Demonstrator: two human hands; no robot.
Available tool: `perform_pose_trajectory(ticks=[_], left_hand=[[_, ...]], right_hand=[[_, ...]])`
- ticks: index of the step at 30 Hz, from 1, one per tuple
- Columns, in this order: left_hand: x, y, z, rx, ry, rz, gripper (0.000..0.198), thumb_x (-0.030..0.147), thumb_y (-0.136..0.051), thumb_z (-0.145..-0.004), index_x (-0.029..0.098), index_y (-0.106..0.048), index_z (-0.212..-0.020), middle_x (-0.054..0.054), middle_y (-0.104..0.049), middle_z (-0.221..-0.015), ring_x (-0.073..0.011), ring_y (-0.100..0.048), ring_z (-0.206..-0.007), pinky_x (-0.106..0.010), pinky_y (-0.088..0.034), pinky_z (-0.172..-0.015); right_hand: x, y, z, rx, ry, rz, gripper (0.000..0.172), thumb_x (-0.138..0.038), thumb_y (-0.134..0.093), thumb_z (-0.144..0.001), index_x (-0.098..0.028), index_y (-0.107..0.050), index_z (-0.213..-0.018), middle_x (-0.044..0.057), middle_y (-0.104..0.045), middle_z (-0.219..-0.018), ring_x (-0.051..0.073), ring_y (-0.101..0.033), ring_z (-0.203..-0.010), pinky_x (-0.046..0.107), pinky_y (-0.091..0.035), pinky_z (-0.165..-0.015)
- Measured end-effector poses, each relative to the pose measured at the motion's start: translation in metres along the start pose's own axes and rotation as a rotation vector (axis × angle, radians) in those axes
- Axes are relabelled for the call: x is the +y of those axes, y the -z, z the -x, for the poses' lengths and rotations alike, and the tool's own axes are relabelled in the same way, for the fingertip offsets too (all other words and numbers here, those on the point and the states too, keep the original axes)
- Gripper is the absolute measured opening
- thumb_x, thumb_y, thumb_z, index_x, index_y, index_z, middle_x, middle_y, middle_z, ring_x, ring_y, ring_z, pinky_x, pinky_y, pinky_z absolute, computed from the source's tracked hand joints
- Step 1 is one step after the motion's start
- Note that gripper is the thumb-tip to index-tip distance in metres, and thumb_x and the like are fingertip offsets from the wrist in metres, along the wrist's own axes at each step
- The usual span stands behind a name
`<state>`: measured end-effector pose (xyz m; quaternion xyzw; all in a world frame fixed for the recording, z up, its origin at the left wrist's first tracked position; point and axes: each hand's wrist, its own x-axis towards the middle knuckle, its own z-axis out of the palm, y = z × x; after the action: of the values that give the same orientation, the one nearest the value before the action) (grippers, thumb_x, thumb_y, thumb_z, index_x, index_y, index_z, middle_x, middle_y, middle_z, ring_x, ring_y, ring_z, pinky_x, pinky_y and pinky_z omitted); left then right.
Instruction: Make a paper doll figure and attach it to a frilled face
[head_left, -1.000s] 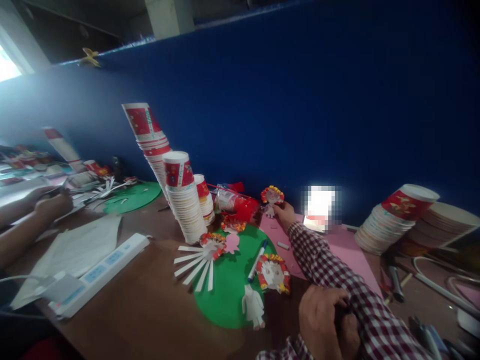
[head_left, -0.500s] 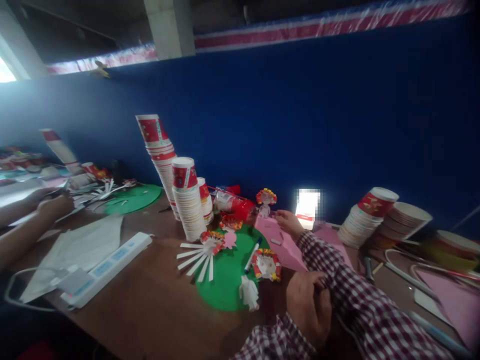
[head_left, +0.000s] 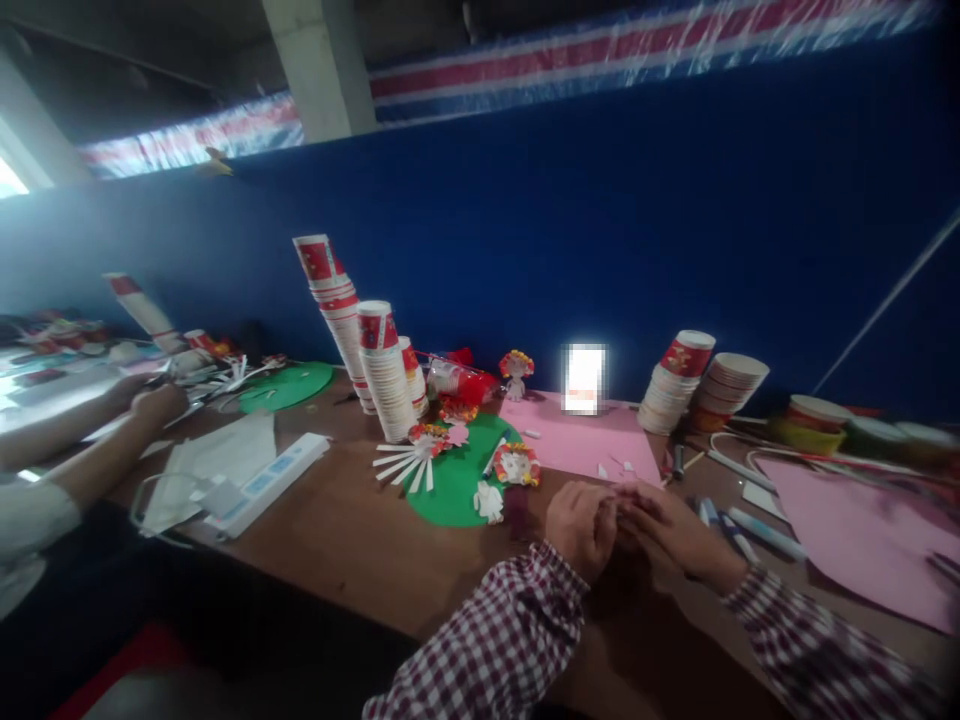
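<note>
My left hand [head_left: 579,528] and my right hand [head_left: 679,535] meet above the brown table's front part, fingers curled and tips close together. Anything between them is too small or hidden to make out. Just left of them lies a paper cutout with a red and yellow rim [head_left: 517,464], with a white paper cutout [head_left: 488,502] beside it. Both are at the edge of a round green sheet [head_left: 442,508]. Beyond my hands is a pink sheet [head_left: 559,440] with small scraps on it. A small paper figure with a red and yellow headpiece [head_left: 515,378] stands at its back left corner.
Tall stacks of paper cups [head_left: 388,385] stand at the back left, more cups [head_left: 673,385] at the back right. A bright, blurred-out screen [head_left: 585,382] stands between. A power strip [head_left: 271,483] lies left, near a co-worker's hands [head_left: 154,400]. Pens [head_left: 735,535] lie right.
My right hand has come back from the small paper figure to meet my left hand. The view has shifted, showing more of the right side.
</note>
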<state>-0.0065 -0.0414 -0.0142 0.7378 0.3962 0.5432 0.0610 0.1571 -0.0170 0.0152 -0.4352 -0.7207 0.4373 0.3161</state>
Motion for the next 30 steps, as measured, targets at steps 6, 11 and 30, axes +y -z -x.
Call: perform_pose_trajectory(ticks=[6,11,30], left_hand=[[0.005,0.002,0.012,-0.02,0.013,0.004,0.017,0.016,-0.043,-0.088,0.017,-0.059,-0.093,-0.007,-0.063,-0.087,-0.018,-0.057,-0.085,-0.033,-0.048,-0.078],[0.0,-0.003,0.013,-0.028,0.011,0.025,0.017,0.015,-0.042,-0.089,0.017,-0.058,-0.093,-0.006,-0.061,-0.086,-0.0175,-0.056,-0.085,-0.032,-0.047,-0.078],[0.0,-0.003,0.013,-0.049,0.108,0.014,0.017,0.015,-0.042,-0.088,0.018,-0.058,-0.094,-0.006,-0.061,-0.086,-0.0171,-0.057,-0.083,-0.031,-0.047,-0.075]], right_hand=[[-0.002,0.014,0.062,0.041,-0.043,0.245,0.034,-0.038,-0.047,-0.087,-0.019,-0.06,-0.112,0.01,-0.069,-0.102,0.025,-0.065,-0.093,0.04,-0.052,-0.082],[-0.001,0.047,0.079,0.073,-0.051,0.405,0.03,-0.031,-0.051,-0.084,-0.019,-0.063,-0.108,0.008,-0.07,-0.099,0.022,-0.066,-0.088,0.035,-0.053,-0.077],[-0.022,0.221,-0.104,0.341,-0.38,1.164,0.032,-0.031,-0.055,-0.089,-0.016,-0.054,-0.117,0.008,-0.057,-0.116,0.02,-0.06,-0.097,0.041,-0.051,-0.081]])
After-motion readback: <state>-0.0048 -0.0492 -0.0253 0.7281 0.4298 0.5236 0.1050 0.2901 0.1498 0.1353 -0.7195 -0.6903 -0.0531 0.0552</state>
